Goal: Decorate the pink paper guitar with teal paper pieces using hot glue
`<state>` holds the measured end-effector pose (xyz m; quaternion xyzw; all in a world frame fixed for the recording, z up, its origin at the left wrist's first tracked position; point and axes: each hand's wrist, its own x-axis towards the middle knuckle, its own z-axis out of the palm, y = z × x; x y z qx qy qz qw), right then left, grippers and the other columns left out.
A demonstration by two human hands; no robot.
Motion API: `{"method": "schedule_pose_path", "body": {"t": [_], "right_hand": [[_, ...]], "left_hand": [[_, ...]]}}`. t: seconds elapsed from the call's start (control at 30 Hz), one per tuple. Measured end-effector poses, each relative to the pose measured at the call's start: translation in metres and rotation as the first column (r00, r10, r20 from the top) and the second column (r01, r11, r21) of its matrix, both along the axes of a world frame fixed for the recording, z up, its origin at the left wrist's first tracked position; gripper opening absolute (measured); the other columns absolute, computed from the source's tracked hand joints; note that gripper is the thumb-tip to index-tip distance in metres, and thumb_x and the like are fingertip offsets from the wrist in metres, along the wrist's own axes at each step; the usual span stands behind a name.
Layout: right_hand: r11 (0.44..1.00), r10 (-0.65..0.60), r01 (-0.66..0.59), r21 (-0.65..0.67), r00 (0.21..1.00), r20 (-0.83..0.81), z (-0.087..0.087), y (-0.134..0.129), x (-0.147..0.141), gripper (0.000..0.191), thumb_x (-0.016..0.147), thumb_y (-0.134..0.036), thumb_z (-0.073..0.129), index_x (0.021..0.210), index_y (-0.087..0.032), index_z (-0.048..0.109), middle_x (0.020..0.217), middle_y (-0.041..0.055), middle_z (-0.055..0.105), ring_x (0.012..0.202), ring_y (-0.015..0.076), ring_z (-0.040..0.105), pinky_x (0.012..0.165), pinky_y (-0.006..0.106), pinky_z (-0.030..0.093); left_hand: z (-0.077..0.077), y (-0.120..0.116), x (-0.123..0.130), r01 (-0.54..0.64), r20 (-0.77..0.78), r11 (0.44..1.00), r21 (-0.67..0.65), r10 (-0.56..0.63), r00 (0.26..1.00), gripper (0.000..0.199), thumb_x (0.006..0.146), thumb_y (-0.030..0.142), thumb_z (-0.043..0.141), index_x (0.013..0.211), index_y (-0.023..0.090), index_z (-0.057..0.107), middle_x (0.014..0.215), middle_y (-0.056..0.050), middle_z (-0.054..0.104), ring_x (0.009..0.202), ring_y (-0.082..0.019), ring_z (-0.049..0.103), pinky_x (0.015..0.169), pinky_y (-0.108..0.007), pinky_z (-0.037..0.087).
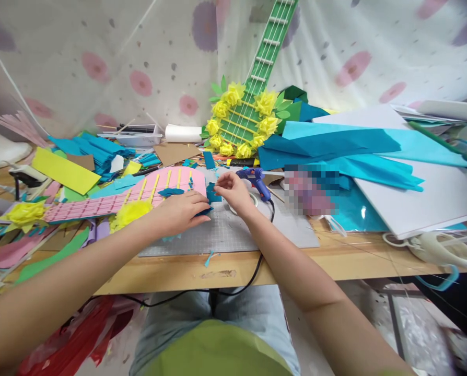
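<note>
My left hand [184,211] lies across the body of a pink paper guitar [159,184], fingers curved over dark blue paper petals [171,192]. More blue paper shows between its index finger and thumb. Yellow strips cross the guitar's body, and a yellow paper flower [133,213] sits beside my left wrist. My right hand [233,192] is just to the right, thumb and fingertips drawn together in a pinch; whatever is in them is too small to make out. A blue paper scrap [213,191] is at its fingertips. A blue glue gun [259,181] rests behind my right hand.
A green paper guitar [239,122] with yellow flowers leans at the back. Blue paper sheets [327,149] and white boards [425,201] pile up at right. A grey cutting mat [288,230] lies beneath. The black cord [257,269] hangs over the table edge. A white cup [441,248] stands right.
</note>
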<state>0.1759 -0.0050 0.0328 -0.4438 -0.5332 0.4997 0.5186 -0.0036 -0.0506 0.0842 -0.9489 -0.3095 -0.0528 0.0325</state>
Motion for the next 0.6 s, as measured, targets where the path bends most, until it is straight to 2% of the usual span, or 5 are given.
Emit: {"method": "schedule_pose_path", "body": {"t": [0.17,0.3,0.43,0.6], "right_hand": [[0.996,-0.001,-0.015,0.090,0.985,0.174,-0.001,-0.006,-0.005,0.018,0.061,-0.016,0.060,0.073,-0.022,0.048,0.068,-0.0039,0.058,0.065,0.0125,0.057,0.067,0.030,0.048],[0.992,-0.014,-0.013,0.123,0.976,0.218,-0.002,-0.010,-0.007,0.017,0.063,-0.016,0.059,0.074,-0.022,0.048,0.069,-0.0040,0.059,0.067,0.0128,0.059,0.067,0.030,0.048],[0.993,-0.001,-0.023,0.112,0.977,0.213,-0.004,-0.010,-0.007,0.017,0.064,-0.016,0.060,0.075,-0.022,0.048,0.069,-0.0042,0.059,0.066,0.0125,0.060,0.068,0.029,0.048],[0.995,0.047,-0.062,0.073,0.982,0.185,-0.005,-0.010,-0.008,0.017,0.064,-0.016,0.060,0.074,-0.021,0.048,0.069,-0.0044,0.058,0.065,0.0114,0.059,0.066,0.028,0.048]], "left_hand": [[-0.012,-0.005,-0.012,0.130,0.035,0.970,0.207,-0.140,0.990,0.035,0.092,0.036,0.043,0.103,0.013,0.067,0.112,-0.011,0.067,0.105,-0.020,0.061,0.092,-0.034,0.050],[-0.017,-0.008,-0.015,0.179,0.037,0.929,0.323,-0.201,0.979,0.032,0.092,0.031,0.044,0.100,0.011,0.068,0.107,-0.010,0.069,0.102,-0.020,0.063,0.090,-0.033,0.052],[-0.015,-0.010,-0.014,0.191,0.046,0.916,0.352,-0.220,0.974,0.029,0.091,0.028,0.046,0.098,0.013,0.069,0.104,-0.008,0.071,0.099,-0.019,0.065,0.088,-0.032,0.053],[-0.013,-0.010,-0.015,0.186,0.072,0.934,0.304,-0.218,0.973,0.027,0.091,0.026,0.046,0.098,0.014,0.069,0.102,-0.007,0.072,0.099,-0.018,0.065,0.088,-0.030,0.054]]}}
